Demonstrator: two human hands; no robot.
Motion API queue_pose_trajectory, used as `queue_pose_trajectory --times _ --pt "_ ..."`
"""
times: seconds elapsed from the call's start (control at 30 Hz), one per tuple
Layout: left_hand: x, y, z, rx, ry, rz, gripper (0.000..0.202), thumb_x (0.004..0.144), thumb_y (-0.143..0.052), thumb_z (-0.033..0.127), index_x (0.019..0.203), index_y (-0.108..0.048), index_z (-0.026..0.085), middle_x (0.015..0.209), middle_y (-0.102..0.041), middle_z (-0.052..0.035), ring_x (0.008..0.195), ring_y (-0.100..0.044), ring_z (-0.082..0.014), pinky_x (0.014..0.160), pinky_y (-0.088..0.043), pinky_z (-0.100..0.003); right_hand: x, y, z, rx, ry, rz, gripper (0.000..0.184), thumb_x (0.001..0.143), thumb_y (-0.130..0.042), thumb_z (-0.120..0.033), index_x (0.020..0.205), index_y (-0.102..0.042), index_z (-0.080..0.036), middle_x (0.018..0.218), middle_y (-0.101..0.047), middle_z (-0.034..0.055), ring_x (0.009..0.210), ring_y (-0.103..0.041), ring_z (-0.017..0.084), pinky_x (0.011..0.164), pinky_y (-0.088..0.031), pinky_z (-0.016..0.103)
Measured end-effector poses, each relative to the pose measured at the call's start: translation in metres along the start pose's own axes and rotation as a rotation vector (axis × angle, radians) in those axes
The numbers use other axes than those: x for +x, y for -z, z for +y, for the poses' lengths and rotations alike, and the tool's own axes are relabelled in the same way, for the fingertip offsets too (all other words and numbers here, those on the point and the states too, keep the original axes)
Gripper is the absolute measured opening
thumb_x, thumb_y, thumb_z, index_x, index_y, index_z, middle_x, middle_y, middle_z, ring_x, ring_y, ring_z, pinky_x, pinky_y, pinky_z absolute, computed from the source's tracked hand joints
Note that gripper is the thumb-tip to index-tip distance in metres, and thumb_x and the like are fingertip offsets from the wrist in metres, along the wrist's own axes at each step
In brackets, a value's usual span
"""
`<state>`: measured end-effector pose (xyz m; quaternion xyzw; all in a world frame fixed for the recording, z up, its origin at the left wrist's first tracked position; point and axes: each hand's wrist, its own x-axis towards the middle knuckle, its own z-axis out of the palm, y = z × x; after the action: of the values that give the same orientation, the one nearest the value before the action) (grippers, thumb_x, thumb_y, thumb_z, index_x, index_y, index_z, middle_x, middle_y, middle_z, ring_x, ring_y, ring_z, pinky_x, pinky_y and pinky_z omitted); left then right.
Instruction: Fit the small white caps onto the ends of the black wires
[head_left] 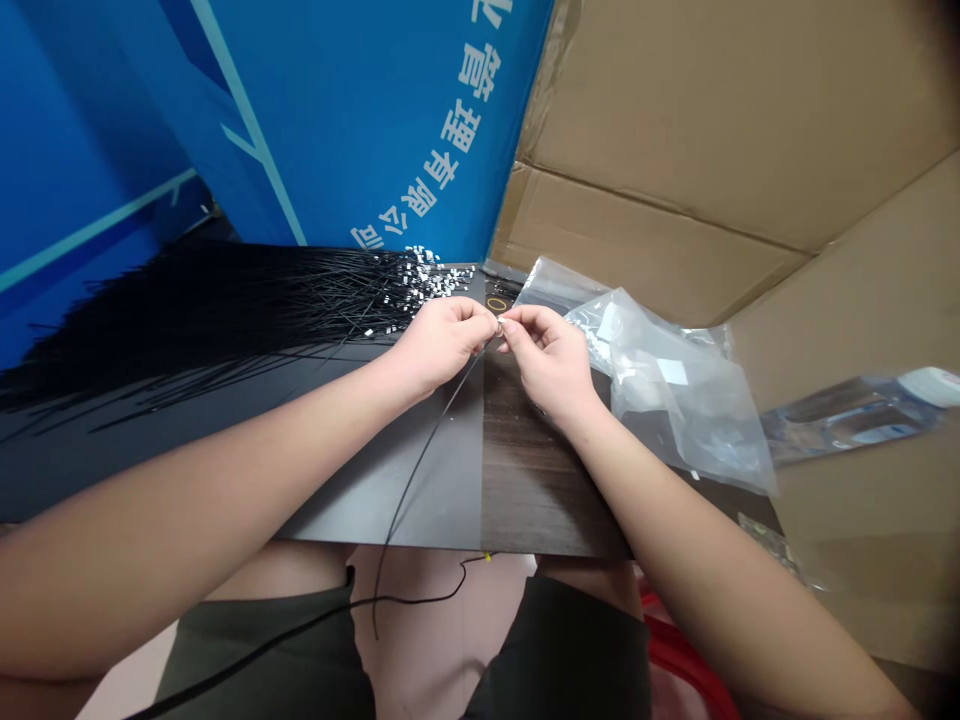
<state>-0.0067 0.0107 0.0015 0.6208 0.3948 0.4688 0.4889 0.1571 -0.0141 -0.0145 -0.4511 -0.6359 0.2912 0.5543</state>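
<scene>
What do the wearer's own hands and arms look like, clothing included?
The left hand and right hand are ungloved, and both forearms are bare, with no sleeve, watch or bracelet showing. Below, dark greenish-grey shorts are visible.

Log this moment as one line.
left hand: pinching black wire | right hand: fingertips meeting left's, hold unclear | wire pile: left of hands | plastic bags: right of hands

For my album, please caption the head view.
Left hand and right hand meet at a thin black wire near a white-tipped wire pile.
</scene>
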Motion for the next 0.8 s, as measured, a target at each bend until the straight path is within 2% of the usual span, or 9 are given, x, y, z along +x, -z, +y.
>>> queue_pose_trajectory --times 0.3,0.5,0.67,0.8 --pt "-0.001 -0.001 -0.001 -0.049 0.014 -0.024 0.015 0.077 -0.071 0.028 0.067 -0.067 0.017 0.066 -0.062 -0.0002 0.064 -0.051 -0.0124 0.066 -0.04 -0.031 0.0 0.001 0.005 0.044 0.015 0.025 0.011 0.095 -0.069 -0.031 0.098 -0.07 -0.02 0.091 -0.075 0.0014 0.073 -0.069 0.013 0.074 -0.057 0.032" --pt "-0.002 -0.002 0.003 -0.051 0.028 -0.048 0.013 0.076 -0.072 0.028 0.069 -0.072 0.017 0.068 -0.065 -0.0002 0.064 -0.052 -0.0123 0.066 -0.042 -0.029 0.003 0.003 0.009 0.046 0.069 0.053 0.009 0.095 -0.069 -0.031 0.097 -0.07 -0.022 0.082 -0.071 0.0001 0.074 -0.066 0.015 0.074 -0.055 0.033" --pt "-0.002 -0.001 0.0 0.019 0.005 -0.02 0.012 0.076 -0.069 0.026 0.068 -0.071 0.017 0.065 -0.063 -0.0003 0.063 -0.051 -0.0127 0.064 -0.039 -0.029 0.003 0.002 0.008 0.041 0.069 0.048 0.009 0.094 -0.069 -0.031 0.094 -0.068 -0.022 0.085 -0.073 0.0006 0.071 -0.067 0.014 0.072 -0.056 0.033" --pt "-0.001 -0.001 -0.002 0.035 -0.006 -0.002 0.01 0.076 -0.067 0.023 0.067 -0.069 0.018 0.065 -0.062 -0.0002 0.062 -0.05 -0.0126 0.062 -0.038 -0.03 0.002 -0.001 0.01 0.033 0.038 0.053 0.014 0.095 -0.07 -0.036 0.095 -0.067 -0.022 0.086 -0.073 0.0006 0.071 -0.066 0.013 0.071 -0.057 0.032"
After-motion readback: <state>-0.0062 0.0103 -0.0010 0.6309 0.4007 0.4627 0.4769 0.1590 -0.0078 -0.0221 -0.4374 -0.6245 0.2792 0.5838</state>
